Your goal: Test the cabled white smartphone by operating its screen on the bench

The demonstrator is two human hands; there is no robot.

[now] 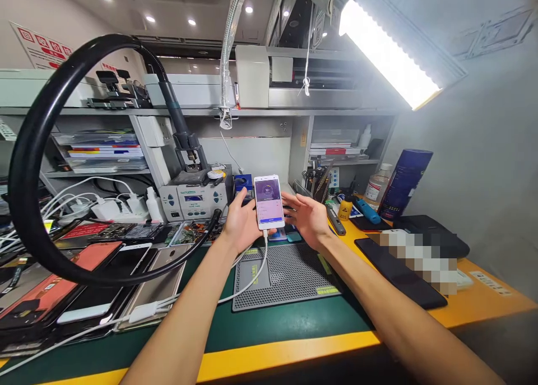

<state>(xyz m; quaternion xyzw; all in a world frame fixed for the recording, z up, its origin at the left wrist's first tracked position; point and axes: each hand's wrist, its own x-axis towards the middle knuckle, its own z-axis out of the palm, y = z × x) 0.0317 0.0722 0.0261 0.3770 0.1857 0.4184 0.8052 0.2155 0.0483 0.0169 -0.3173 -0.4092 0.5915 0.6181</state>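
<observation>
A white smartphone (269, 203) is held upright, its lit screen facing me with a purple upper part and a pale lower part. My left hand (242, 221) supports it from the left and behind, thumb raised beside the edge and fingertips showing under the bottom. Beside the phone's right edge, my right hand (310, 216) has its fingers apart; whether a fingertip touches the phone I cannot tell. A white charging cable (264, 256) is plugged into the phone's bottom end and curves down to the left. Below both hands lies a grey perforated repair mat (290, 270).
Several phones and phone parts (138, 278) cover the bench's left side, under a looping black tube (31, 149). A grey soldering or hot-air station (193, 200) stands behind. At right are a blue canister (406, 183), a clear bottle (375, 189) and a black flat panel (399, 273).
</observation>
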